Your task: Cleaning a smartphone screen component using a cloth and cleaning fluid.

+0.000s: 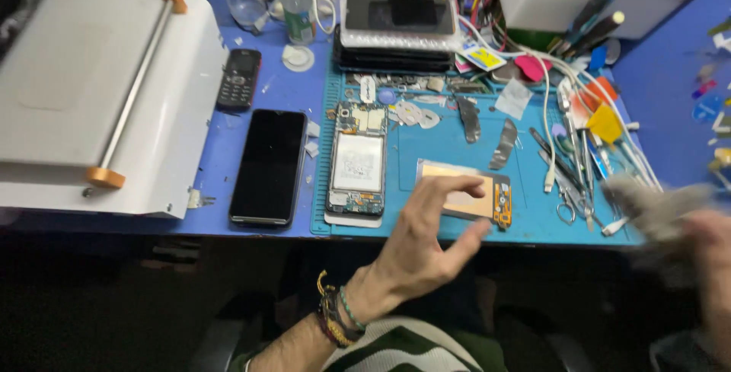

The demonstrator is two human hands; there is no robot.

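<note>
Nearest the camera: left hand, wrist ringed with beaded bracelets, fingers spread and holding nothing, hovering just over the front edge of the blue work mat. At lower right: right hand, motion-blurred, apparently gripping a grey cloth; grip not clearly resolved. Directly beyond the left fingertips: thin phone panel with copper-coloured backing and orange flex strip, lying flat on the mat, untouched. Left of it: opened phone with exposed battery and boards, then an intact black smartphone on the bare blue table. Right of the panel: scissors, tweezers and white cables in a loose heap. Further back: small keypad phone, white roller machine, stacked phones, clear bottle. Likely hazards, as a judgement: panel close to the mat's front edge, liable to slide off under a sweep of the open hand; flex strip vulnerable to creasing; swinging cloth liable to snag the loose tools.
</note>
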